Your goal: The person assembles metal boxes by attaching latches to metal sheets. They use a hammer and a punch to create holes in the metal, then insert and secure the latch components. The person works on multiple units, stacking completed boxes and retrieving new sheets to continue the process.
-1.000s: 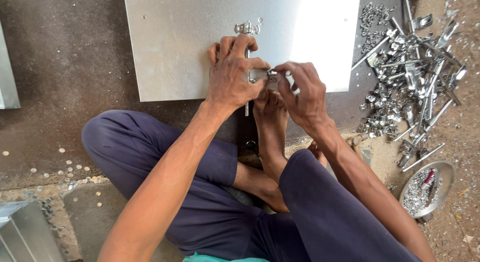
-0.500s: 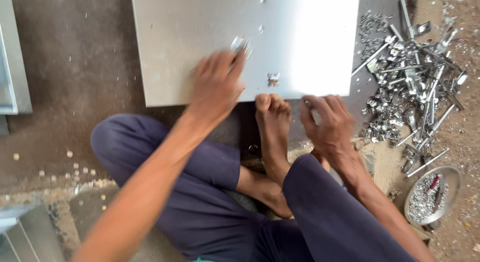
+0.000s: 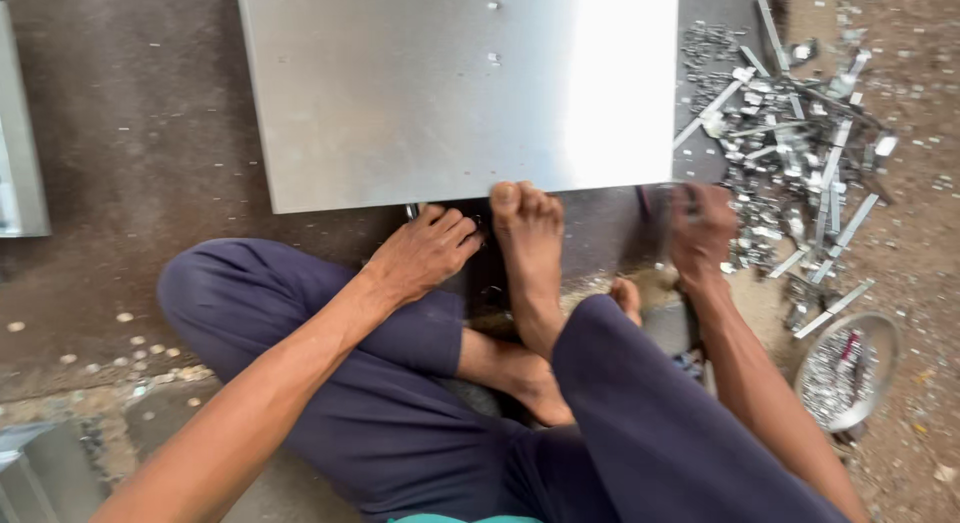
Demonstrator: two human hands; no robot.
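Two hands low at the near edge of a metal sheet (image 3: 400, 93).

Head view: left hand (image 3: 425, 251), fingers curled, touches something small under the sheet's edge; whether it grips is unclear. Right hand (image 3: 698, 228) is blurred around a dark tool, beside the scrap pile (image 3: 800, 133). The bare foot (image 3: 528, 233) between them risks a cut from the edge.

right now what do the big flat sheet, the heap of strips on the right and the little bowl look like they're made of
The flat sheet looks like bare metal, perhaps aluminium or steel: grey, matte, with a bright glare band. The heap of strips seems the same silvery metal, glinting at cut edges. The bowl looks like thin shiny metal, holding small silvery bits.
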